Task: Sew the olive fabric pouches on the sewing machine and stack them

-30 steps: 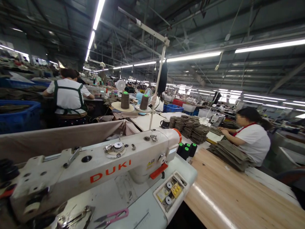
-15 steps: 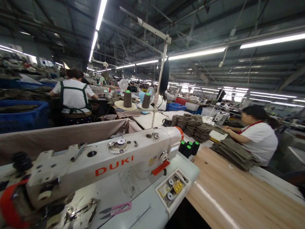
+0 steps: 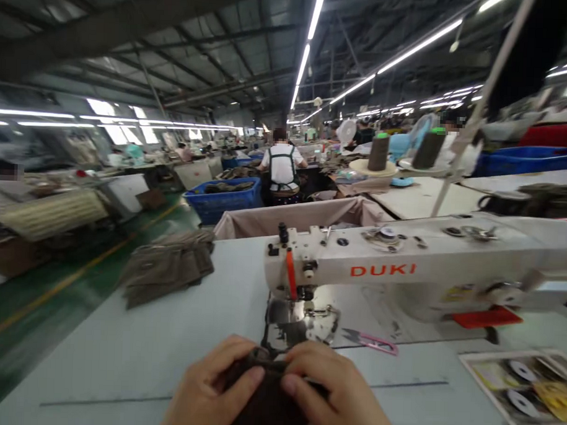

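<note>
Both my hands grip a dark brown piece of fabric (image 3: 270, 401) at the table's front, just before the needle area of a white DUKI sewing machine (image 3: 384, 265). My left hand (image 3: 217, 384) pinches the fabric's left upper edge between thumb and fingers. On the other side, my right hand (image 3: 331, 384) pinches the same edge, thumb close to the left one. The presser foot area (image 3: 289, 312) lies right beyond my fingertips. Pink thread snips (image 3: 372, 341) rest on the machine bed to the right.
A stack of brown fabric pieces (image 3: 170, 264) lies at the table's left edge. At right is a tray (image 3: 488, 393) with bobbins. Behind the machine are a cloth-lined bin (image 3: 283, 212), thread cones (image 3: 378, 152) and a blue crate (image 3: 228, 201). A person in a white top (image 3: 280, 166) sits farther back.
The view has swung left, bringing the fabric stack and green floor into sight. My two hands now show, holding the brown fabric; neither was visible before. The person on the right has left view.
</note>
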Tool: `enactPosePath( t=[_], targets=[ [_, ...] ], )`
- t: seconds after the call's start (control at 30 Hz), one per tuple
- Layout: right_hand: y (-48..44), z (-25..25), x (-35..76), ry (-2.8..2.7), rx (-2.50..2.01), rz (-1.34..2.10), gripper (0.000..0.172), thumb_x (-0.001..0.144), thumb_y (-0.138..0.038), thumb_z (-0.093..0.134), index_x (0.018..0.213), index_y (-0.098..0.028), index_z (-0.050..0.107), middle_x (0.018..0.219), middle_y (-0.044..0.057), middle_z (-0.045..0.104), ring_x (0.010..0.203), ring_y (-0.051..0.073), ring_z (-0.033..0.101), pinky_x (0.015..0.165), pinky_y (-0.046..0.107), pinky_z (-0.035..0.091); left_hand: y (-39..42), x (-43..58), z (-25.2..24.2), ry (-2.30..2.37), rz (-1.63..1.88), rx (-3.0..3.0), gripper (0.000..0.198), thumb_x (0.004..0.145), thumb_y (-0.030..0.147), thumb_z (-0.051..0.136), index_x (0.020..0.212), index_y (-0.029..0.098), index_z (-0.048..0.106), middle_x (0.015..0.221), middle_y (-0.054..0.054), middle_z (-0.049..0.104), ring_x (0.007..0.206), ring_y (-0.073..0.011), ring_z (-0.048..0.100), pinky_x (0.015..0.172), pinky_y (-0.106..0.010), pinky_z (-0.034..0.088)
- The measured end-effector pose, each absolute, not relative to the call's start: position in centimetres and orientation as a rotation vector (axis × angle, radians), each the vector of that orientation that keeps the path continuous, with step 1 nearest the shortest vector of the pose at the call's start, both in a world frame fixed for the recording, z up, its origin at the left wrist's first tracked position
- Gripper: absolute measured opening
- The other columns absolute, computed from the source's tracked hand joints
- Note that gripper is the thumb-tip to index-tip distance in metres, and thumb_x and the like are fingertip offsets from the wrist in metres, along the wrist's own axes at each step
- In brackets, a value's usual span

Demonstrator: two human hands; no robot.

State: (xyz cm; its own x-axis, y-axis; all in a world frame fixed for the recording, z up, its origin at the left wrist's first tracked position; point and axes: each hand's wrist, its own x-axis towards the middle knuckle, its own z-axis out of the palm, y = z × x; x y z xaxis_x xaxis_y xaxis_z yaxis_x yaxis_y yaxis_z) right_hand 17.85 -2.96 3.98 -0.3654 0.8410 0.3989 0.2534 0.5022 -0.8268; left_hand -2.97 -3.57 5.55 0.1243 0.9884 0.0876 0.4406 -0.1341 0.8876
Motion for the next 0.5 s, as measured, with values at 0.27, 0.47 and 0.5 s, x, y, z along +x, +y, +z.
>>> enactPosePath(
  t=[0.27, 0.47, 0.5],
  targets=[
    [-4.0, 5.5, 19.0, -1.898, -1.07, 0.792, 0.009, 0.088, -0.025, 0.057, 0.082, -0.025, 0.063, 0.095, -0.001, 0.067, 0.088, 0.014, 0.063, 0.078, 0.022, 0.049, -4.3, -0.7, 7.9, 1.205, 1.034, 1.277, 0.016, 0.072, 0.021, 0.07, 0.087, 0.016, 0.068, 0.08, -0.003, 0.07, 0.081, -0.0186, 0.066, 0.075, -0.024, 0.052],
    [-4.1, 6.3, 19.3, -1.916, -1.122, 0.764, 0.008, 0.085, -0.022, 0.057, 0.081, -0.026, 0.063, 0.093, -0.003, 0.068, 0.087, 0.013, 0.064, 0.078, 0.022, 0.049, -4.9, -0.5, 8.6, 1.307, 1.035, 1.189, 0.024, 0.073, 0.035, 0.073, 0.083, 0.014, 0.07, 0.076, -0.005, 0.07, 0.075, -0.0194, 0.065, 0.068, -0.025, 0.052],
    [-4.2, 6.4, 19.3, -1.914, -1.138, 0.765, 0.009, 0.085, -0.022, 0.056, 0.08, -0.026, 0.062, 0.092, -0.003, 0.068, 0.086, 0.013, 0.064, 0.077, 0.023, 0.05, -4.9, -0.5, 8.6, 1.32, 1.033, 1.19, 0.025, 0.073, 0.037, 0.073, 0.084, 0.014, 0.071, 0.077, -0.005, 0.071, 0.075, -0.0196, 0.065, 0.068, -0.025, 0.052]
  ],
)
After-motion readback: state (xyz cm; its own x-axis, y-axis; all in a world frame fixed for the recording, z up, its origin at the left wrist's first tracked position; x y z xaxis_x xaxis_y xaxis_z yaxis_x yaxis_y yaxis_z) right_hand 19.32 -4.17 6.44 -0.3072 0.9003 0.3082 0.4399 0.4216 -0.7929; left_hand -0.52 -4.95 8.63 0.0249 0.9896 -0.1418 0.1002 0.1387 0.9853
